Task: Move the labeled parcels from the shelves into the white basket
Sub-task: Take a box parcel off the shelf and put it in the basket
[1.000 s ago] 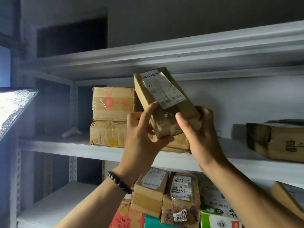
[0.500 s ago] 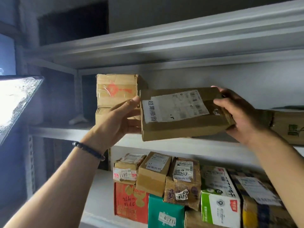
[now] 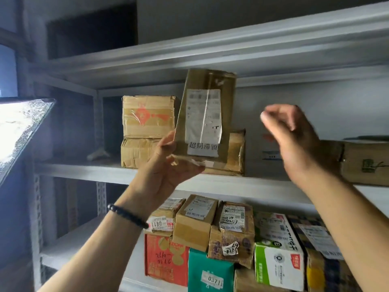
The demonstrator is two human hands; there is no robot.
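A brown cardboard parcel (image 3: 207,114) with a white shipping label stands upright in front of the middle shelf (image 3: 84,171). My left hand (image 3: 168,165) grips it at its lower left corner, from below. My right hand (image 3: 294,140) is off the parcel, to its right, blurred, with fingers loosely curled and nothing in it. Two stacked taped boxes (image 3: 147,131) sit on the shelf behind the parcel. The white basket is not in view.
A flat brown box (image 3: 235,152) lies behind the held parcel, and another box (image 3: 366,163) sits at the shelf's right end. The lower shelf holds several labeled parcels (image 3: 231,232). An upper shelf (image 3: 210,51) runs overhead. A bright pane (image 3: 19,129) juts in at left.
The parcel has turned from lying sideways between both hands to standing upright. My right hand has let go and drawn away to the right; my left hand alone holds it.
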